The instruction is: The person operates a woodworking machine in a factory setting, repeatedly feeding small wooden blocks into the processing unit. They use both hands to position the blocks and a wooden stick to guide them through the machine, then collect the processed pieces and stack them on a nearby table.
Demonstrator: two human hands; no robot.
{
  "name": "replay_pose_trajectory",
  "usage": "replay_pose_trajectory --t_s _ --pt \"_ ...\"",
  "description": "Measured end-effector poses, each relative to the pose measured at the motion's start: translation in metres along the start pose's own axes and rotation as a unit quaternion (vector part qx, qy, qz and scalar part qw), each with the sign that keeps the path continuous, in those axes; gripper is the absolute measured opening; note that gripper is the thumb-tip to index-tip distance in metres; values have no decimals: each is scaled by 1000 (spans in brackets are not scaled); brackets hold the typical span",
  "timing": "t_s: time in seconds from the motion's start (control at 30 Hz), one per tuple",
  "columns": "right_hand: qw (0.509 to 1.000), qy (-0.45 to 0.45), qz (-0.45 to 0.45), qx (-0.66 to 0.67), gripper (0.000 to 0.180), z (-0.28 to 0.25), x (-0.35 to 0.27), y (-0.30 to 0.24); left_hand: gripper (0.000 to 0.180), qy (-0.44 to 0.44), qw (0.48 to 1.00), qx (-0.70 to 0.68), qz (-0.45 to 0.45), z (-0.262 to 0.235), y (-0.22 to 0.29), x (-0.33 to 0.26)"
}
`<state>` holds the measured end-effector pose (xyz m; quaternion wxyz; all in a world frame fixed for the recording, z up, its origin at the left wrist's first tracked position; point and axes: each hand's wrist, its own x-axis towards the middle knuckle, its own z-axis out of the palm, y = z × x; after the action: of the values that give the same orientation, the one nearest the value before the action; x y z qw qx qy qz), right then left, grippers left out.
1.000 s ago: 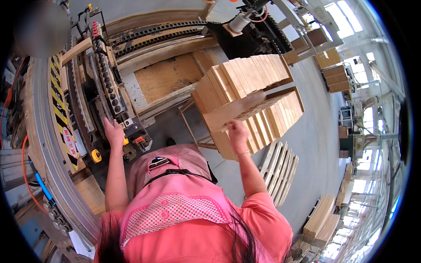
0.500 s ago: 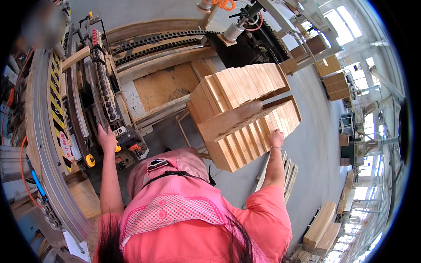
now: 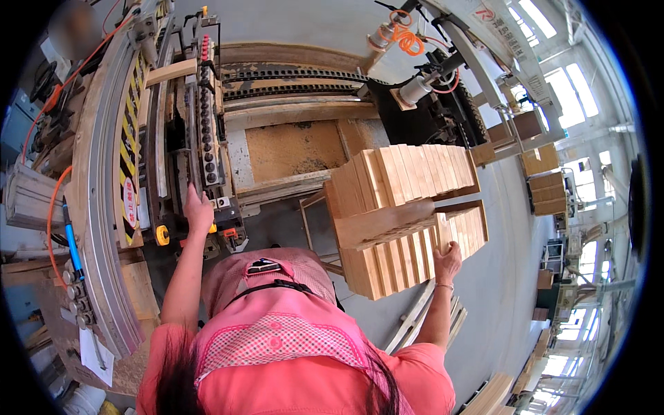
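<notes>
My right hand (image 3: 448, 261) is closed on a small light wooden board (image 3: 441, 232), which stands a little proud of the near row of boards. That row (image 3: 398, 268) and a farther row (image 3: 415, 173) are set on edge, with a long gap between them. On the left, my left hand (image 3: 199, 211) is at the near end of a dark machine rail (image 3: 191, 138), its fingers closed about the rail's end. What lies between those fingers is too small to make out. Beside it runs a line of black round drill holders (image 3: 208, 138).
A yellow-and-black striped guard strip (image 3: 129, 145) and a metal beam (image 3: 97, 166) run along the left. A wooden bar (image 3: 171, 72) crosses the machine. Behind is a sawdust-covered bed (image 3: 294, 149); a white pneumatic cylinder (image 3: 415, 91) hangs at the back. Wooden strips (image 3: 415, 318) lie beside my right arm.
My right hand has drawn a board up from the near row. My left hand remains at the rail's end. The whole view has shifted, with the machine and boards now farther right and lower.
</notes>
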<state>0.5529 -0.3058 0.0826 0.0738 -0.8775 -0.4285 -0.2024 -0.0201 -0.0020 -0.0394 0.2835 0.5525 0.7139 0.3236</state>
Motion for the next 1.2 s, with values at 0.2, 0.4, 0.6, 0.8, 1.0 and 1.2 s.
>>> replay_pose_trajectory --t_s 0.2,0.4,0.6,0.8,1.0,1.2 --pt "931 -132 -38 338 50 -23 18 -162 41 11 1000 -1 5 3 -8 1" --pt "495 -626 0 603 43 -34 35 -372 50 -26 997 -41 -54 -5 13 -5" --pt "206 -748 -129 618 42 4 64 -523 59 28 998 -43 -38 -18 25 -15" --pt "157 -813 -77 555 47 74 81 -578 62 13 998 -38 -58 -22 29 -20" --pt "171 -854 -100 481 55 99 104 -610 58 37 997 -37 -65 -21 32 -16" --pt "583 -503 -456 446 42 52 171 -691 57 61 996 -13 -59 -19 33 -19"
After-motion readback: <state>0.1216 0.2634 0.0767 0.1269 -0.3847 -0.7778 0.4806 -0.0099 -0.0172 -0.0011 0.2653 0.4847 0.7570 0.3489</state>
